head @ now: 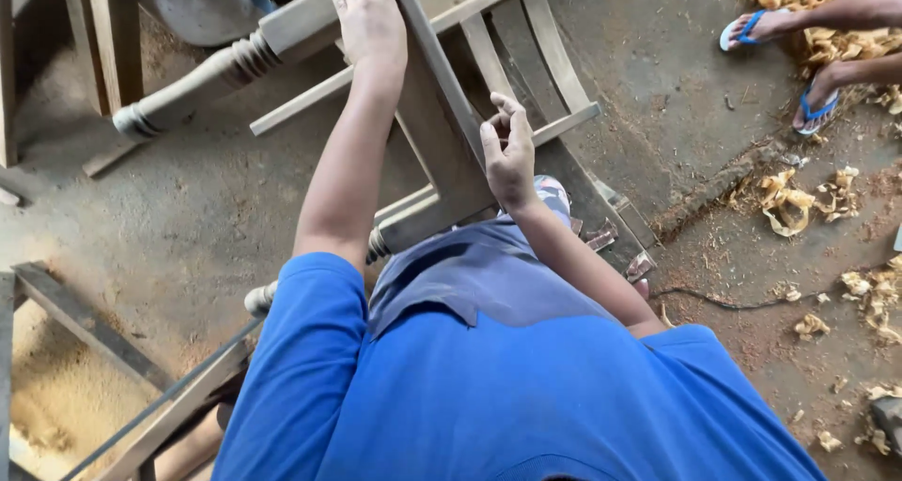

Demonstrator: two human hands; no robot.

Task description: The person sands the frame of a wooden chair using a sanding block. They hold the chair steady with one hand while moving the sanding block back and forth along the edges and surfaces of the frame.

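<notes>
An unfinished wooden chair frame lies tipped over in front of me, its turned leg pointing left. My left hand rests flat on the upper part of the frame near the top of the view, arm stretched out. My right hand presses against a flat board of the frame, fingers curled; whether they hold something small I cannot tell. I wear a blue shirt.
Wood shavings litter the dusty concrete floor at right. Another person's feet in blue sandals stand at top right. More wooden frames sit at lower left, with sawdust beside them. A dark cable runs across the floor.
</notes>
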